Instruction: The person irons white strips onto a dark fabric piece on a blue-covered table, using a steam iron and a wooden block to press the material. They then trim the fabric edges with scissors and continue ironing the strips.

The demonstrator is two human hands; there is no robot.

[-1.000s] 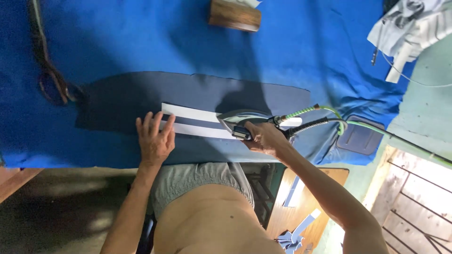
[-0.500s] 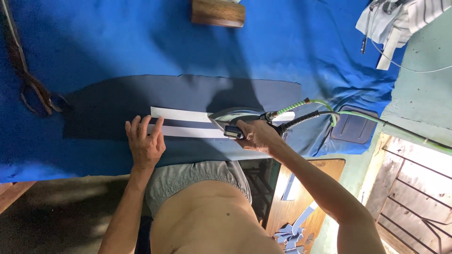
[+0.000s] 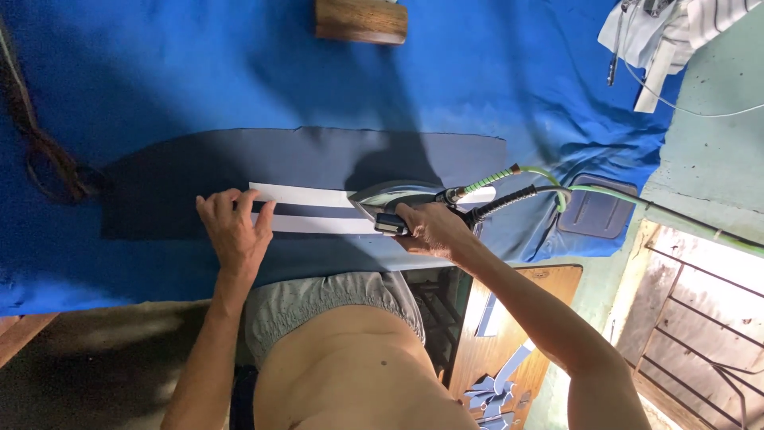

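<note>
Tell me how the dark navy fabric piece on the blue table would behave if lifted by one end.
The navy fabric piece lies thin and flat on the blue table cover, so it would probably droop limply. It looks light. The left hand presses on it beside the white strips while the right hand holds the iron, suggesting it slides easily.

My table wears a blue cloth (image 3: 493,72); on it lie navy fabric (image 3: 318,155), a wooden block (image 3: 360,20), and scissors (image 3: 36,135).

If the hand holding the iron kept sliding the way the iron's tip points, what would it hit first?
The right hand drives the iron along the white strips; first in line seem to be the left hand's fingers, pressed on the strips' far end.
</note>
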